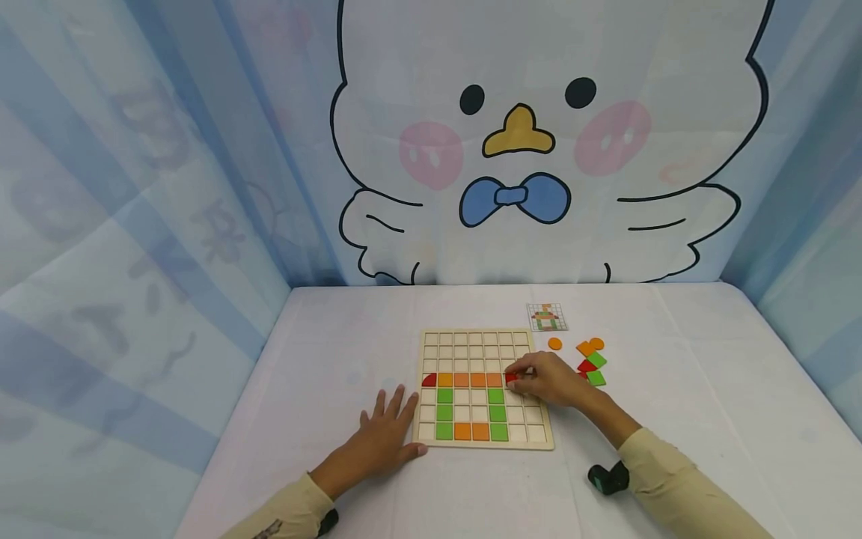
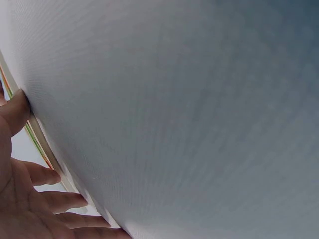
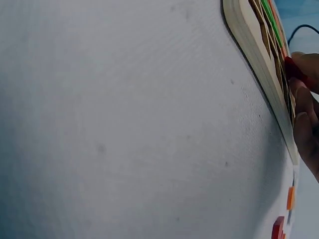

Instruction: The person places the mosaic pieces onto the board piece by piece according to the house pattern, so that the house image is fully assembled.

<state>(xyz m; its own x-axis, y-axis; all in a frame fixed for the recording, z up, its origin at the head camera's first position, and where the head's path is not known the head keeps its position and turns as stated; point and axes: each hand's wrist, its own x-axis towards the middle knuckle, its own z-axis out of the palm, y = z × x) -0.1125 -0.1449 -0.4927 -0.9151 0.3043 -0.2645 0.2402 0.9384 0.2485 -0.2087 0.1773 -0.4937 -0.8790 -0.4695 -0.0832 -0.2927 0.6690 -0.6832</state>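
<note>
A wooden grid board [image 1: 485, 448] lies on the white table. In its cells are green squares [image 1: 444, 412], orange squares [image 1: 462, 432] and a red rounded piece [image 1: 429, 380] at the left end of an orange row. My right hand [image 1: 552, 380] pinches another red piece [image 1: 511, 379] at the right end of that row; in the right wrist view the red piece [image 3: 295, 70] shows between thumb and fingertip, over the board. With fingers spread, my left hand [image 1: 387, 442] rests at the board's lower left corner, its thumb [image 2: 19, 107] against the edge.
Right of the board lie loose pieces: orange circles [image 1: 555, 343], green pieces [image 1: 596, 378], a red piece [image 1: 587, 366] and an orange one [image 1: 584, 349]. A pattern card [image 1: 547, 317] lies behind them. A blue-white curtain [image 1: 202, 187] surrounds the table.
</note>
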